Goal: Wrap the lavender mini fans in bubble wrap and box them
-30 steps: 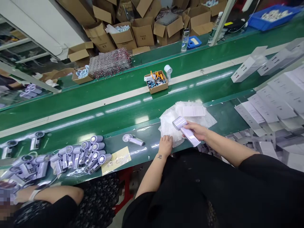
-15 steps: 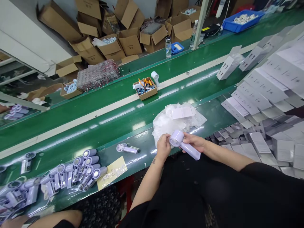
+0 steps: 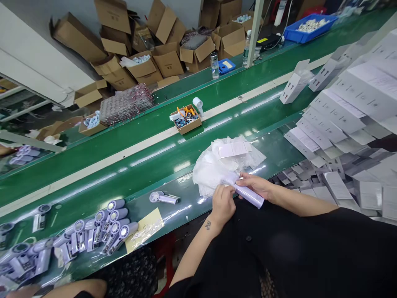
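Observation:
A light purple handheld fan [image 3: 249, 196] is held between my hands in front of my body, its handle pointing down to the right. Its head lies behind or inside thin translucent plastic from the pile of white bags [image 3: 209, 167]. My left hand [image 3: 223, 203] is closed at the fan's neck and the edge of the plastic. On the other side, my right hand [image 3: 254, 185] grips the fan near the top of the handle. A folded white leaflet [image 3: 235, 149] rests on the bags. Another purple fan [image 3: 164, 198] lies to the left on the bench.
Several purple fans [image 3: 114, 227] crowd the left, beside a yellow paper [image 3: 145, 229]. White boxes [image 3: 341, 111] are stacked at right. A small parts carton [image 3: 190, 125] stands beyond the bags. A co-worker's arm [image 3: 77, 287] is at the bottom left.
My left hand has moved right and down to the fan's neck. The fan's head, bare before, now shows through or behind the plastic. The camera view has shifted slightly.

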Action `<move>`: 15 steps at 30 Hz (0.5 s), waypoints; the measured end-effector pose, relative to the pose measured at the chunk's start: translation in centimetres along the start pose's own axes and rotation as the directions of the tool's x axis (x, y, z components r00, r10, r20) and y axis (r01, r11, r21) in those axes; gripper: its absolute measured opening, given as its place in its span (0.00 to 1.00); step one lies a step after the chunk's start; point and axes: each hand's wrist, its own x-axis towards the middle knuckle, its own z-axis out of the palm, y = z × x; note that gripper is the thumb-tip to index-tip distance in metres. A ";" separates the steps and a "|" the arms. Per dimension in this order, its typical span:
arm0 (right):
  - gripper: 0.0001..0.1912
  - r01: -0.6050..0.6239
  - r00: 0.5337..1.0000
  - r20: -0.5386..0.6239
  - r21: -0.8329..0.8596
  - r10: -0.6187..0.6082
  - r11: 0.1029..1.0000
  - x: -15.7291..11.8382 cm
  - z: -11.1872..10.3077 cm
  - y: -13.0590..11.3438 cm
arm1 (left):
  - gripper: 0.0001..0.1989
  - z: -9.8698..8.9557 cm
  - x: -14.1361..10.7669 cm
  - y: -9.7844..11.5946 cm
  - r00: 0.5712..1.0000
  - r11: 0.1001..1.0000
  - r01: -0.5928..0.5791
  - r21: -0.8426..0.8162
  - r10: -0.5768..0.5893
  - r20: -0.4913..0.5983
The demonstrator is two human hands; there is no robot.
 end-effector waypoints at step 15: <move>0.04 -0.113 0.951 -0.266 0.164 0.155 0.980 -4.2 -5.6 3.1 | 0.09 3.2 5.4 3.9 0.884 0.952 0.093 -0.292 0.056 0.465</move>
